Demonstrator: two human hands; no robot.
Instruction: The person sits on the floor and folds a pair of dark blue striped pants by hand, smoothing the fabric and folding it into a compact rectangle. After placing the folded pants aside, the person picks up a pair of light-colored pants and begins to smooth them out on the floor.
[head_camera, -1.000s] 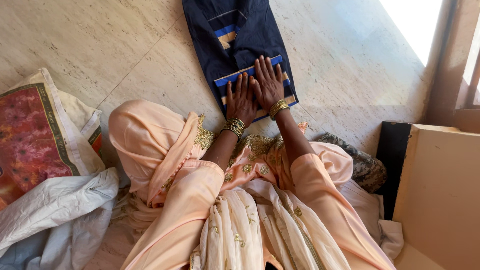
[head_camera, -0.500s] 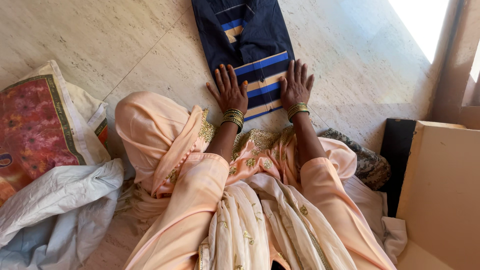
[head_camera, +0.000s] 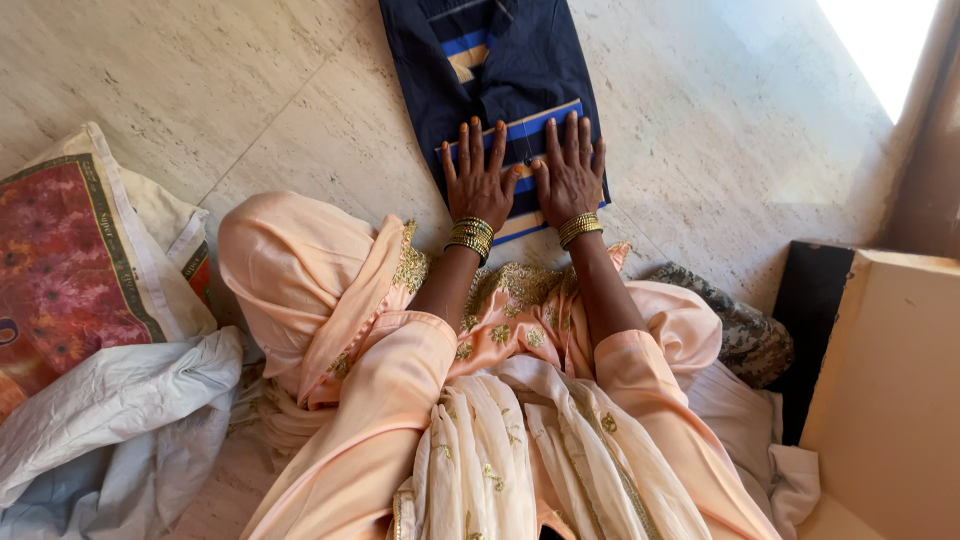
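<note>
Two knees in peach cloth fill the bottom of the view, with a cream scarf (head_camera: 520, 460) patterned in gold draped down between them; the person sits on the floor and leans forward over the work. On the person's left a white sack (head_camera: 110, 420) lies crumpled against the leg, and above it a printed bag (head_camera: 75, 260) with a red flowered front lies flat. Both look closed or collapsed, and I cannot tell what is inside either. On the right a pale cardboard box (head_camera: 890, 390) stands with its side towards the camera, so its contents are hidden; a dark flat panel (head_camera: 810, 300) leans beside it, and a mottled bundle of cloth (head_camera: 745, 325) is tucked by the right knee.

Further out, both arms reach straight ahead, gold bangles stacked at each wrist. The left hand (head_camera: 478, 185) and the right hand (head_camera: 570, 180) lie palm down, fingers spread, side by side with thumbs almost meeting, neither gripping anything. They press flat on the near end of a folded navy shirt (head_camera: 500, 70) with blue and cream stripes, seemingly to hold the fold flat. The shirt lies on the pale stone floor (head_camera: 200, 90) directly in front of the knees, reaching away towards the top edge. Sunlight falls across the far right corner.
</note>
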